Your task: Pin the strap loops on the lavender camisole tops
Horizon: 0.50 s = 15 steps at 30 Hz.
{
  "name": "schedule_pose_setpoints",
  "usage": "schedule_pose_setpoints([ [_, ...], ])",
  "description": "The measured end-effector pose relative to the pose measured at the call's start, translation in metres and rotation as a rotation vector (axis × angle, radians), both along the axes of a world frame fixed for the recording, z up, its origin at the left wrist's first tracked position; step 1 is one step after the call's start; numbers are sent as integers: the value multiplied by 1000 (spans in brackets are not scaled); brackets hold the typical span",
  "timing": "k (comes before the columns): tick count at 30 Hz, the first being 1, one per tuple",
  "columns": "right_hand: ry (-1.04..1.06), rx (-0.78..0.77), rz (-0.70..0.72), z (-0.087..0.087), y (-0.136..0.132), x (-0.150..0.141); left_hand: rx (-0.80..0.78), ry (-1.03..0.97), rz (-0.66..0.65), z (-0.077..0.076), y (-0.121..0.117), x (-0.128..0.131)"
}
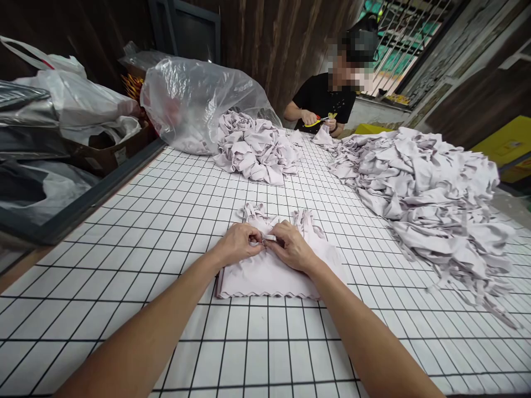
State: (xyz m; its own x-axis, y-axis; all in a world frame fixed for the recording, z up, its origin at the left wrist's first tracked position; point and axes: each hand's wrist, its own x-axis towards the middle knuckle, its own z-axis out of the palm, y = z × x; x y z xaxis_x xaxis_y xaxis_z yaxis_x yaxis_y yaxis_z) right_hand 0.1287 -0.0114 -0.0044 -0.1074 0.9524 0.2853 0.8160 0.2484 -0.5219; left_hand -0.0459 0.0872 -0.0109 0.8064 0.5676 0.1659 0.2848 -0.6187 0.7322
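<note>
A pale pink strappy top (269,279) with a wavy hem lies flat in front of me, apparently on a small stack of like ones. Its straps (307,220) bunch up at the far side. My left hand (240,243) pinches a thin strap at the middle of the neckline. Close beside it, my right hand (290,246) is closed on the same pale strap (269,237), thumb and finger nearly meeting the left ones. Just what sits between the fingertips is partly hidden.
Heaps of similar pale garments lie at the back (257,146) and right (423,177) of the grid-patterned table (136,221). A clear plastic bag (199,94) stands behind. Across the table a person (319,99) holds yellow-handled scissors (317,121). White bags (78,94) crowd the left.
</note>
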Motion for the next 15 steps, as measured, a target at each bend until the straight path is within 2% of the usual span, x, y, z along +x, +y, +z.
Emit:
schedule_pose_setpoints([
  [6, 27, 9, -24, 1, -1, -2, -59, -5, 2, 2, -2, -1],
  [15, -15, 14, -14, -1, -1, 1, -23, -46, -16, -1, -2, -1],
])
